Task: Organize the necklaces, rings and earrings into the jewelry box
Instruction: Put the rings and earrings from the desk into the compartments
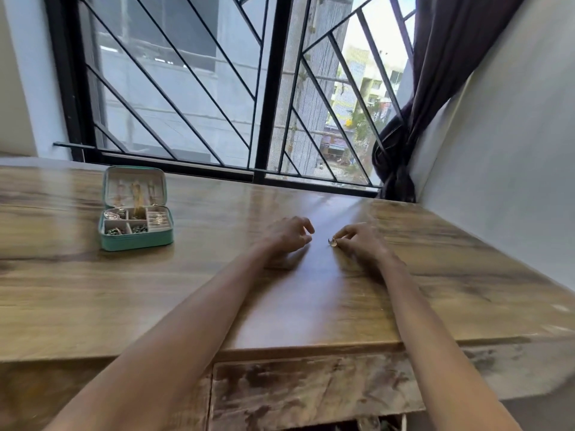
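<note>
The fingers (339,236) of the right hand (361,244) pinch a small silvery piece of jewellery (331,242), too small to tell whether ring or earring, held just at the surface of the glossy wooden worktop (311,300). The left hand (286,236) rests beside it on the worktop, fingers loosely curled and grasping nothing. Well apart to the left stands one small teal zip-around jewelry box (136,209), lid upright, its grey compartments already holding several pieces; the exact count is too blurred to give. I judge the pickup step is in hand; the next move calls for carrying this piece across to the box and dropping it into the matching compartment. Only this one loose piece shows on the worktop, so the task looks nearly finished.
</note>
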A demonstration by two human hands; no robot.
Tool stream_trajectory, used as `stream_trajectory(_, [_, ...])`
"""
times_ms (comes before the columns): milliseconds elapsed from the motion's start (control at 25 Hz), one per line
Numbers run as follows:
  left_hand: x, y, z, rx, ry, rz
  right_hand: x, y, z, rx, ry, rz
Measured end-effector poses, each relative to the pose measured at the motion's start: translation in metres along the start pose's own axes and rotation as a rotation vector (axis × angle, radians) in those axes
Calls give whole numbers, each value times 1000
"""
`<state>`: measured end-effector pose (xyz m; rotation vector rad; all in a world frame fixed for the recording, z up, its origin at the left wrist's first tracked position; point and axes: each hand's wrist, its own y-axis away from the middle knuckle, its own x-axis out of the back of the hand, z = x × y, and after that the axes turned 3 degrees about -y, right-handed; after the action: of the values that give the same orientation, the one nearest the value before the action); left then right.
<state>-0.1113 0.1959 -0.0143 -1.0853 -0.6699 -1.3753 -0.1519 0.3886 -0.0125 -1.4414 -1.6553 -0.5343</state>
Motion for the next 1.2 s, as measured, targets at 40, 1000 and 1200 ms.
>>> stream_trajectory(40, [-1,0,-2,-5,0,-1,-1,1,0,13,19,11])
stream_trajectory(1000, [-17,0,-11,-95,478,71,-14,17,-23,324,-340,62])
stream_trajectory(1200, [-18,2,-7,-89,529,155,-27,15,-32,426,-287,262])
